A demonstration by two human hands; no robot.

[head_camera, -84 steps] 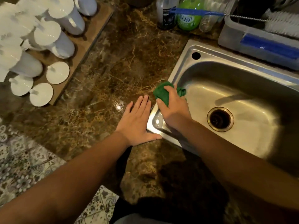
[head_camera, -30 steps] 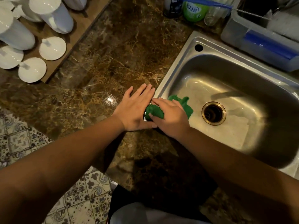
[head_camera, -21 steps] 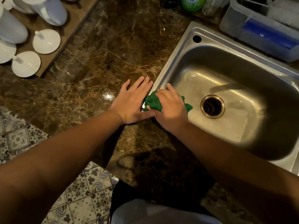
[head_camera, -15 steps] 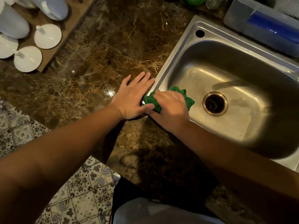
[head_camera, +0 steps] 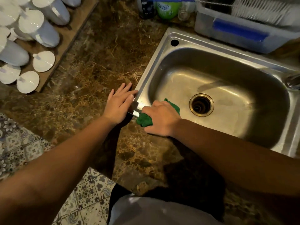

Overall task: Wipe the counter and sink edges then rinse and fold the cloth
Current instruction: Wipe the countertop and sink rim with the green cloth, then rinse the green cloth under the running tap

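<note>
A bunched green cloth (head_camera: 144, 120) lies on the near left corner of the steel sink's rim (head_camera: 152, 62), and my right hand (head_camera: 160, 118) presses down on it, gripping it. Part of the cloth pokes out past my fingers over the basin. My left hand (head_camera: 119, 104) rests flat on the brown marble counter (head_camera: 100, 62) just left of the sink's edge, fingers spread, holding nothing. The basin is bare, with a brass-ringed drain (head_camera: 201, 104) in its floor.
White lidded jars (head_camera: 39, 31) and loose lids stand on a wooden board at the far left. Bottles (head_camera: 164, 7) and a grey plastic bin (head_camera: 240, 31) with brushes line the back. A tap base (head_camera: 293, 81) sits at the right rim. Patterned floor tiles (head_camera: 17, 148) lie below the counter's front edge.
My right hand has slid the cloth along the sink's left rim toward me, down to the near corner. My left hand has stayed flat on the counter beside the rim.
</note>
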